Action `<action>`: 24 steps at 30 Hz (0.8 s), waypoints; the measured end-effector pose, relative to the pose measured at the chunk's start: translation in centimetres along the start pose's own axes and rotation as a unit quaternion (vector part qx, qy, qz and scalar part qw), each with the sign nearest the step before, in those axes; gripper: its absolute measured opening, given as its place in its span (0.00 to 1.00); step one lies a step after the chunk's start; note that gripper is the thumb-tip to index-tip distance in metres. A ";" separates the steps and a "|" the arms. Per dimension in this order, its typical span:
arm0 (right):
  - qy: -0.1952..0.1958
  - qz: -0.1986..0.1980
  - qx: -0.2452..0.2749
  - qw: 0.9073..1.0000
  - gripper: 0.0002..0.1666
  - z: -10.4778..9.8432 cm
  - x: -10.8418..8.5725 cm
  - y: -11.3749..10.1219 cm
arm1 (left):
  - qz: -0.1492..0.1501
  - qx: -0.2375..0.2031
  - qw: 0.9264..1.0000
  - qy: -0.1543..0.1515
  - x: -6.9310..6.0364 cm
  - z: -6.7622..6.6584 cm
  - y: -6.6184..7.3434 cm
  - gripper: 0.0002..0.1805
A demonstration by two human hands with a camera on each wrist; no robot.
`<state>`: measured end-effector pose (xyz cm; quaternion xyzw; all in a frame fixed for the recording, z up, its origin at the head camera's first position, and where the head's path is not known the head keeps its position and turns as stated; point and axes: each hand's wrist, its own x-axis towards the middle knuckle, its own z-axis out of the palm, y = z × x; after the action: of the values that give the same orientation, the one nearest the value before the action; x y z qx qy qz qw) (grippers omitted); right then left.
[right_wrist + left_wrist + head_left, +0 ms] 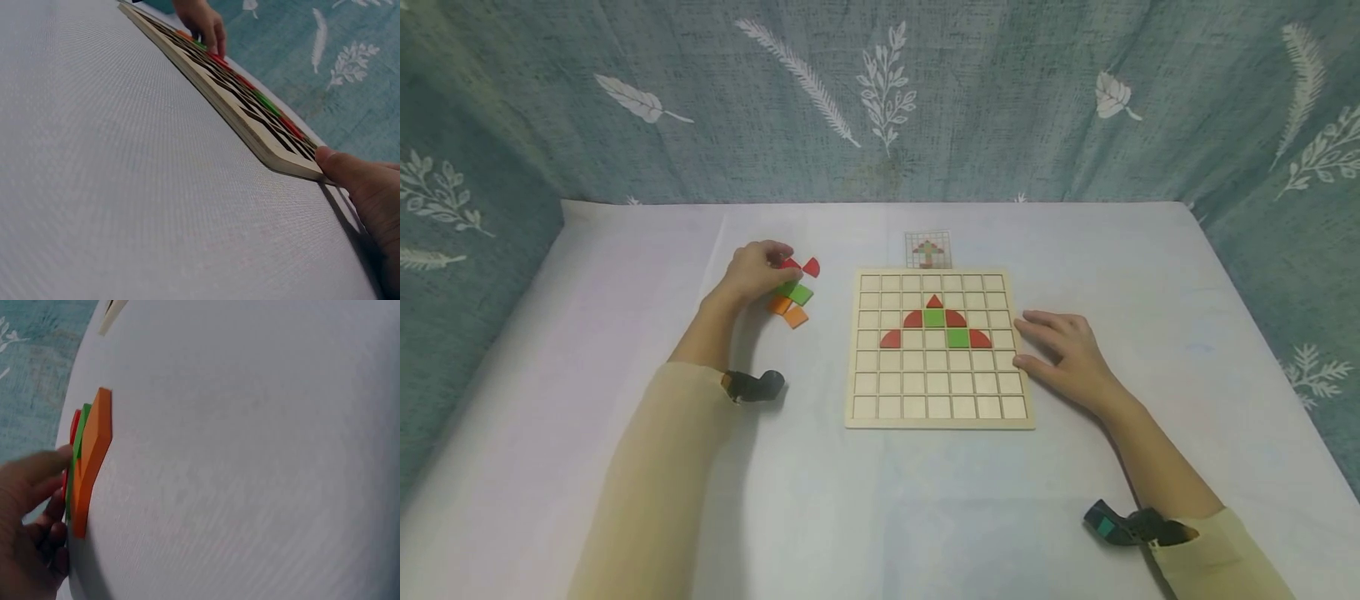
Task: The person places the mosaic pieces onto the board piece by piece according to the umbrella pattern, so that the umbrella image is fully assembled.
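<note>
The left hand [756, 272] reaches over loose pieces left of the board; thumb and forefinger stand around a red piece [790, 263], grip unclear. Beside it lie another red piece [811, 267], green squares [801, 295] and orange squares [795, 317]. In the left wrist view, the blurred fingers of the left hand [31, 500] meet the stack's edge. A gridded wooden board [940, 423] bears a red triangle [934, 302], red quarter-rounds [891, 339] and two green squares [934, 317]. The right hand [1071, 358] rests beside it, thumb and forefinger spread, touching its right edge.
Behind the board lies a small card [928, 249] printed with a grid and an arrow-like coloured figure. A white cloth [820, 508] covers the table. Patterned green fabric [985, 108] hangs behind and at the sides. Dark bands circle both wrists.
</note>
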<state>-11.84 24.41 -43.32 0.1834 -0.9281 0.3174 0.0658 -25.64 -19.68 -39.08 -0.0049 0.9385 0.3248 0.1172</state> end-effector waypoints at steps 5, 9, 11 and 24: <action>-0.001 0.000 0.004 1.000 0.31 0.0 0.0 -0.1 | -0.003 0.014 1.000 0.024 0.0 0.4 -0.1 0.23; 0.000 0.002 0.005 1.000 0.31 -0.1 0.0 -0.1 | 0.013 0.022 0.999 0.034 0.0 0.6 -0.1 0.22; 0.000 0.002 0.005 1.000 0.31 -0.1 0.0 -0.1 | 0.022 0.032 0.999 0.038 0.0 0.6 -0.2 0.22; -0.001 -0.005 0.004 1.000 0.31 0.0 0.1 0.2 | 0.086 0.094 0.990 0.057 -0.9 0.5 0.4 0.23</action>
<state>-11.96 24.49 -43.43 0.1890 -0.9257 0.3209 0.0662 -24.70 -19.09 -38.99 0.0683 0.9669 0.2434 0.0348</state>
